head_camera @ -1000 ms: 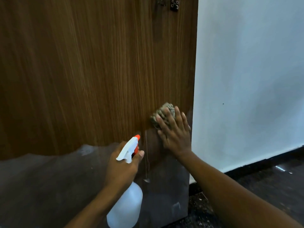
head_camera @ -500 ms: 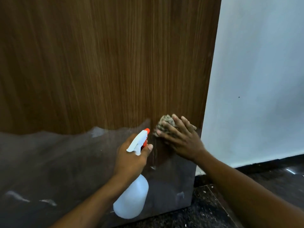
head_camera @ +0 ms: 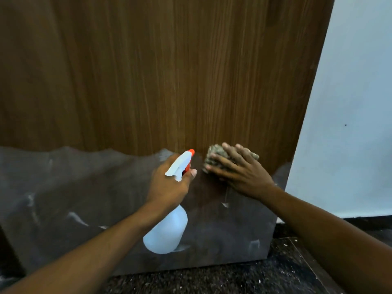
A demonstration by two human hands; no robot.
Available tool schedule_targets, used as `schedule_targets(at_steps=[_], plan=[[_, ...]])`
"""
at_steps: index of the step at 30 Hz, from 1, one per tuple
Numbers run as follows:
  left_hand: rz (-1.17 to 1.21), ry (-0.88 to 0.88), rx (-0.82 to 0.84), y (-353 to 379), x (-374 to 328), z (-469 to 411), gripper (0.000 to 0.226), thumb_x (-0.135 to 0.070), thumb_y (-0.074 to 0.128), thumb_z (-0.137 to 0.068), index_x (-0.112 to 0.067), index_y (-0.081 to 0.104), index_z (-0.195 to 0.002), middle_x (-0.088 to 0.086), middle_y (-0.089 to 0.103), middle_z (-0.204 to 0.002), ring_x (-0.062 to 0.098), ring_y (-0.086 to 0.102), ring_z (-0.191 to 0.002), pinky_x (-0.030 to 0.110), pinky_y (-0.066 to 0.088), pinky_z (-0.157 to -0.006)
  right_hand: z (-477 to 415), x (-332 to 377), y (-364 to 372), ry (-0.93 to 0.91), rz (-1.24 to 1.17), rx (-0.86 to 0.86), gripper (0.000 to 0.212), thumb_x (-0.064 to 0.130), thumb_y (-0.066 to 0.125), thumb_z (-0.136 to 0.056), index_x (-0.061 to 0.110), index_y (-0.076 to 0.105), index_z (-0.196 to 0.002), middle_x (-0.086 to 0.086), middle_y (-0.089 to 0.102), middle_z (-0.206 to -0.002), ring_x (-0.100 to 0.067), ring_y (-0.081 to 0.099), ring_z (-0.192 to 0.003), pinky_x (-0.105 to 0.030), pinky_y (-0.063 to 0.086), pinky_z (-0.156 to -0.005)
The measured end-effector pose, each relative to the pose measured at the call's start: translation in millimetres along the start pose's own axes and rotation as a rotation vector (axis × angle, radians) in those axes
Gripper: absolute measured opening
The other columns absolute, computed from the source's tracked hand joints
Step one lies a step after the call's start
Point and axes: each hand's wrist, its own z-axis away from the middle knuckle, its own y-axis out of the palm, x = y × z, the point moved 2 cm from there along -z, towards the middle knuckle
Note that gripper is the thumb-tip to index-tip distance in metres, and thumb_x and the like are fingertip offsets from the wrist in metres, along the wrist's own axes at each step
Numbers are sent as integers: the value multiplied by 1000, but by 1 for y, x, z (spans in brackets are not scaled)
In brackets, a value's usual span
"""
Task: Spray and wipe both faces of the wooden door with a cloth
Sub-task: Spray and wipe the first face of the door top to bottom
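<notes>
The wooden door (head_camera: 161, 77) fills most of the view, brown grain above and a dull grey film over its lower part. My right hand (head_camera: 239, 170) presses a bunched grey-brown cloth (head_camera: 214, 158) flat against the door near its right edge, fingers spread over it. My left hand (head_camera: 169, 183) grips the neck of a white spray bottle (head_camera: 167, 228) with an orange nozzle, which points at the door just left of the cloth. A thin drip runs down the door below my right hand.
A white wall (head_camera: 350, 102) stands to the right of the door's edge, with a dark skirting at its foot. Dark speckled floor (head_camera: 212, 279) lies beneath the door's bottom edge.
The view has dropped towards the door's lower part. My right hand and the cloth slid down and leftwards across the door. My left hand kept the bottle close beside it.
</notes>
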Motion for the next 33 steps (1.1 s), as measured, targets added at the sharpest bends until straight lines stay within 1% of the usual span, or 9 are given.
schedule_targets(at_steps=[3,9,12,15,18,20,25,29,33], plan=[[25,-46,-24,-13,3,3,37,-28,69,-82,-28,54,-115,-20,51,-100,1,53,-84,-2,36,-62,31,-18,-2,-101,6,79,65,34,40,-102,33,12,-161,-3,7,-169,-38,12,-153,-55,14,-122],[44,-61,-53,-45,16,2,48,-27,67,-82,-22,52,-127,-18,51,-111,3,50,-96,-8,36,-56,-71,-9,-26,548,-81,-60,69,42,43,-103,29,9,-161,-9,4,-169,-43,6,-152,-56,5,-124],[26,-51,-62,-64,26,5,43,-27,67,-83,-28,53,-125,-27,52,-102,-1,52,-91,-7,36,-58,-115,33,-20,300,-80,-118,62,40,47,-103,29,23,-159,-10,19,-166,-43,12,-151,-58,12,-123],[3,-12,-78,-82,38,9,39,-27,67,-84,-37,55,-120,-38,51,-93,-17,54,-85,-6,37,-65,-96,72,-4,-81,-57,-7,68,37,48,-102,31,15,-161,-6,9,-168,-39,7,-154,-55,13,-123],[28,-55,-107,-101,51,11,40,-28,68,-83,-30,56,-121,-30,54,-96,-8,56,-85,-4,39,-60,-72,55,-4,-269,12,22,67,34,39,-102,31,9,-161,-2,6,-169,-35,5,-154,-52,8,-124],[40,-86,-133,-114,61,13,44,-30,68,-83,-26,54,-124,-21,54,-104,1,55,-89,-6,37,-57,-65,34,-6,-252,44,45,67,37,36,-101,32,8,-161,-2,4,-169,-34,4,-155,-52,7,-123],[30,-96,-165,-146,76,11,46,-30,67,-83,-26,54,-127,-21,53,-107,-2,53,-90,-6,35,-59,-147,59,-25,121,-30,-84,57,40,38,-106,30,21,-160,-6,13,-168,-34,11,-154,-52,13,-123],[52,-84,-169,-165,87,10,44,-24,67,-84,-25,55,-127,-20,55,-111,-4,54,-94,-9,35,-65,-206,116,-21,-26,-58,-77,57,36,35,-107,27,20,-160,-6,9,-168,-31,4,-155,-48,1,-125],[67,-107,-203,-182,98,13,44,-23,69,-82,-24,58,-125,-15,61,-109,5,60,-100,-4,41,-67,-165,124,-10,-305,-38,-15,64,31,34,-101,22,12,-161,-4,21,-164,-30,6,-153,-47,-3,-125]])
